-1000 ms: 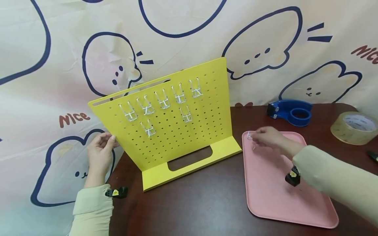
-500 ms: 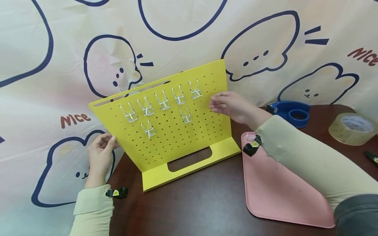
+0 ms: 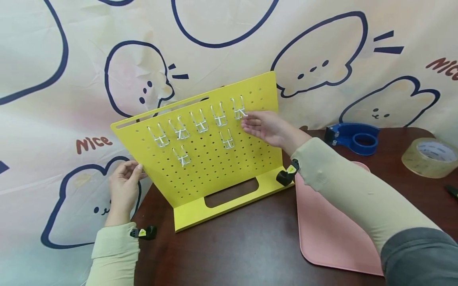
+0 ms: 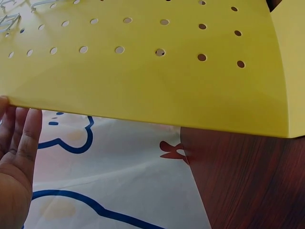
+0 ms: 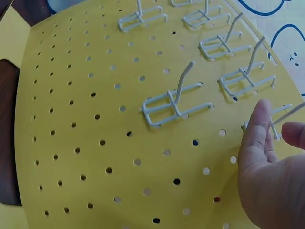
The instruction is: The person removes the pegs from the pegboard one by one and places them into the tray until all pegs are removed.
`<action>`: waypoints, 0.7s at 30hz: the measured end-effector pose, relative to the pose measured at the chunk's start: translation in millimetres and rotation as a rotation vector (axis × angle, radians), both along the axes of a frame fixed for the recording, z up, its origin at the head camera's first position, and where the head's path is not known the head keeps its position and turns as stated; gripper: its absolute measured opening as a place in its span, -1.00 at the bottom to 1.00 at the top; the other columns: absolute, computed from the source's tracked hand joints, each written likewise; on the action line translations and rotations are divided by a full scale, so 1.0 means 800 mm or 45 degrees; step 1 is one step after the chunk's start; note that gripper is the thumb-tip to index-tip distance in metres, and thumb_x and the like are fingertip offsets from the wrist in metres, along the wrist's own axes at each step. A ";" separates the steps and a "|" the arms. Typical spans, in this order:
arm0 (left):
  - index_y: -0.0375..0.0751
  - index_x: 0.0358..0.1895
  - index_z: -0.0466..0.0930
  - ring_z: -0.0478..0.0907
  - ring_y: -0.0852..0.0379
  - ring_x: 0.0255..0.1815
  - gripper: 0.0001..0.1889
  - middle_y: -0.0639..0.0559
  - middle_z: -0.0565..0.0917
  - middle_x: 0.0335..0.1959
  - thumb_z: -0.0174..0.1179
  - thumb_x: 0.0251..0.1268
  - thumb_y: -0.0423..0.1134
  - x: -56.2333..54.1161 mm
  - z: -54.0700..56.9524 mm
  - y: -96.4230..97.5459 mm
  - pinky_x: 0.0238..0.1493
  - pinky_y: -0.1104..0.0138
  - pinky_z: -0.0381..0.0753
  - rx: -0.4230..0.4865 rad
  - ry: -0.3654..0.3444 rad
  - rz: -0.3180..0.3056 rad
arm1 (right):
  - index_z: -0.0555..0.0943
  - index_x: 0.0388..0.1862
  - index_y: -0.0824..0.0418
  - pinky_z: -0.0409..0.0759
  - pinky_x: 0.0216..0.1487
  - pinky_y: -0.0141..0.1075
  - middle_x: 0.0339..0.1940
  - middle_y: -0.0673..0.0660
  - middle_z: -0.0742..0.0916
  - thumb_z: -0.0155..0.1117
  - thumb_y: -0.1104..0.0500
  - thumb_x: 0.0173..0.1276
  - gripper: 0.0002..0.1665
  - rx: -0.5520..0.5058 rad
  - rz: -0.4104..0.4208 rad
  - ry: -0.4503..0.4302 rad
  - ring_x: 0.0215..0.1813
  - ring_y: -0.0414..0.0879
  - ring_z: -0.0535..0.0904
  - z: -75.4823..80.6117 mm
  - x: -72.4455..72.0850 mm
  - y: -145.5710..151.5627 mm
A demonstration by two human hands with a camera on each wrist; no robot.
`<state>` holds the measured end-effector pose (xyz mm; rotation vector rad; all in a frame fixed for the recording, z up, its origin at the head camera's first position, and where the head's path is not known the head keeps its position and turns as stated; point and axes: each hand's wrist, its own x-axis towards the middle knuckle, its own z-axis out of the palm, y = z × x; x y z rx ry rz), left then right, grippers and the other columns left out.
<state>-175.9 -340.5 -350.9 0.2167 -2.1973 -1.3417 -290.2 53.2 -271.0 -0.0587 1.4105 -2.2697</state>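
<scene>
A yellow pegboard (image 3: 214, 171) stands tilted on its flat base, with several white wire hooks (image 3: 202, 125) in a top row and two more lower down. My left hand (image 3: 124, 184) holds its left edge, thumb on the front and fingers behind; the left wrist view shows the fingers (image 4: 29, 126) under the edge. My right hand (image 3: 268, 126) is at the board's right half, fingers fairly straight, fingertips right at the rightmost top-row hook (image 3: 239, 111). In the right wrist view, that hook (image 5: 275, 126) shows in the gap between thumb and fingers.
A pink tray (image 3: 322, 234) lies right of the board, partly hidden beneath my right forearm. Behind it on the dark table (image 3: 257, 234) are a blue tape dispenser (image 3: 348, 137) and a roll of clear tape (image 3: 422, 163). A printed cloth (image 3: 222, 24) hangs behind.
My right hand has gone from the tray's far left corner up and left to the board, reaching the rightmost top-row hook. My left hand keeps its hold on the edge.
</scene>
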 end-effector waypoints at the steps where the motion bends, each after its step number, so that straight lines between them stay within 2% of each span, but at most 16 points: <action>1: -0.45 0.07 0.56 0.64 0.37 -0.28 -0.77 0.20 0.62 -0.24 0.16 0.57 -0.32 0.000 0.000 0.000 -0.17 0.58 0.65 0.005 0.002 0.001 | 0.53 0.05 0.32 0.70 -0.05 -0.40 -0.13 0.17 0.66 0.04 0.20 0.67 -0.79 -0.028 0.007 -0.005 -0.19 -0.11 0.66 0.000 0.000 -0.001; 5: -0.41 0.03 0.57 0.65 0.35 -0.28 -0.80 0.19 0.63 -0.24 0.17 0.57 -0.31 0.001 0.001 0.002 -0.17 0.58 0.65 0.009 0.006 0.009 | 0.54 -0.01 0.32 0.71 -0.17 -0.43 -0.25 0.14 0.67 0.06 0.20 0.67 -0.81 -0.144 0.023 -0.044 -0.29 -0.13 0.65 0.001 0.000 -0.004; 11: -0.46 0.07 0.56 0.64 0.36 -0.28 -0.76 0.23 0.63 -0.25 0.16 0.57 -0.31 -0.003 0.001 0.003 -0.17 0.59 0.65 0.004 0.013 -0.010 | 0.53 0.00 0.32 0.64 -0.36 -0.51 -0.35 0.12 0.67 0.05 0.26 0.66 -0.85 -0.239 0.085 -0.129 -0.41 -0.18 0.61 0.008 0.003 0.005; 13: -0.48 0.09 0.55 0.64 0.37 -0.28 -0.75 0.23 0.62 -0.25 0.16 0.57 -0.32 -0.004 0.000 0.002 -0.17 0.59 0.65 0.014 0.010 -0.014 | 0.52 0.04 0.32 0.59 -0.44 -0.54 -0.35 0.11 0.65 0.03 0.28 0.66 -0.85 -0.218 0.126 -0.123 -0.44 -0.21 0.58 0.010 0.006 0.010; 16: -0.47 0.08 0.55 0.65 0.39 -0.30 -0.76 0.25 0.63 -0.28 0.17 0.57 -0.32 -0.003 -0.001 0.002 -0.18 0.59 0.65 0.025 0.008 -0.015 | 0.48 0.12 0.33 0.51 -0.51 -0.59 -0.34 0.10 0.65 0.02 0.29 0.66 -0.82 -0.110 0.183 -0.039 -0.46 -0.24 0.54 0.012 0.011 0.021; 21: -0.35 0.00 0.58 0.66 0.38 -0.30 -0.84 0.23 0.64 -0.29 0.17 0.57 -0.31 -0.001 -0.001 -0.001 -0.18 0.59 0.65 0.028 0.006 -0.010 | 0.38 0.28 0.43 0.62 -0.30 -0.55 -0.20 0.15 0.68 0.00 0.35 0.65 -0.68 0.163 0.194 0.135 -0.32 -0.21 0.62 0.005 0.013 0.053</action>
